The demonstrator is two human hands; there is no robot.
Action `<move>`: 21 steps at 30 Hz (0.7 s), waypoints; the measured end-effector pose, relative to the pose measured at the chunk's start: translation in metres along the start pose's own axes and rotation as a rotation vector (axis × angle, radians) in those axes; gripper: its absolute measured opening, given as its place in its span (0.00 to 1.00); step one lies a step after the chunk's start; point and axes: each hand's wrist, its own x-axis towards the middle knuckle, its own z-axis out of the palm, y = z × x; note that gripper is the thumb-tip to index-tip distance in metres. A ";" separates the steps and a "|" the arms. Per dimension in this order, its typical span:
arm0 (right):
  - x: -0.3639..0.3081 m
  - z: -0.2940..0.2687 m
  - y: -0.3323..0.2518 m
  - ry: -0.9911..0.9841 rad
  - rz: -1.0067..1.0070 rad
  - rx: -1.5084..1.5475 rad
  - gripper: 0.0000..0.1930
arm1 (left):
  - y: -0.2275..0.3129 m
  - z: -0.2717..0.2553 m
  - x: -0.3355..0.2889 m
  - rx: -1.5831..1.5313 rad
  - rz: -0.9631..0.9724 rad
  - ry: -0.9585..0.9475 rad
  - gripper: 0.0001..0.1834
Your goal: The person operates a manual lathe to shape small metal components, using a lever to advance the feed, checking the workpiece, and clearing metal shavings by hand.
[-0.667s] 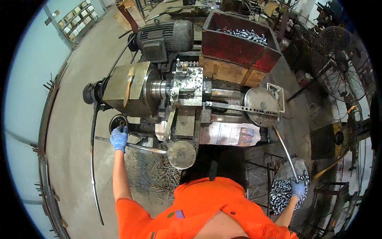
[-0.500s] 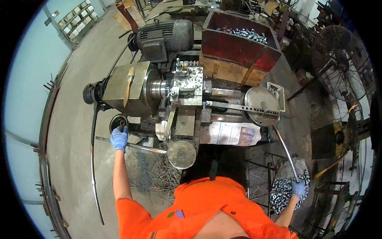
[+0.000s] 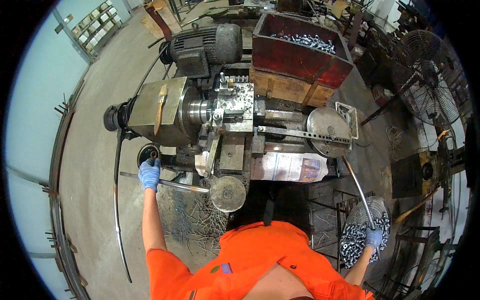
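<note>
In a blue glove, my left hand (image 3: 149, 175) is closed at the lower rim of a small dark handwheel (image 3: 144, 153) on the front of the lathe-like machine. My right hand (image 3: 373, 237), also gloved, wraps round the lower end of a long steel lever (image 3: 358, 188). That lever slopes down from beneath a round metal disc (image 3: 324, 131) at the machine's right. Under my right hand is a wire basket (image 3: 356, 216) of small shiny metal parts (image 3: 352, 245). The machine's metal block (image 3: 239, 102) carries clamps and bright chips beside the spindle (image 3: 199, 111).
A brush (image 3: 160, 111) lies on the machine's housing (image 3: 150, 102). Behind stand a motor (image 3: 215, 42) and a red bin (image 3: 300, 60) of metal pieces on a wooden crate (image 3: 285, 86). A fan (image 3: 425, 75) stands at right. Thin metal scraps (image 3: 207, 220) litter the floor.
</note>
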 end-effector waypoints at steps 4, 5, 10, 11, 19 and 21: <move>0.002 0.007 0.005 0.014 -0.028 -0.026 0.25 | 0.008 -0.007 -0.002 -0.005 0.003 -0.007 0.18; 0.004 0.015 0.012 0.039 -0.040 -0.024 0.25 | 0.008 -0.007 -0.002 0.000 0.002 -0.011 0.18; -0.004 0.002 0.001 -0.004 -0.020 -0.036 0.24 | 0.007 -0.006 -0.003 -0.009 -0.006 0.017 0.18; -0.004 0.001 0.001 -0.015 -0.016 -0.035 0.24 | 0.011 -0.008 -0.005 -0.001 -0.006 0.018 0.18; -0.003 0.004 0.002 -0.042 0.021 -0.031 0.22 | 0.002 -0.004 -0.001 0.002 -0.011 -0.003 0.18; 0.000 0.009 0.006 -0.035 0.004 -0.033 0.22 | 0.000 -0.002 0.000 -0.017 -0.004 -0.008 0.18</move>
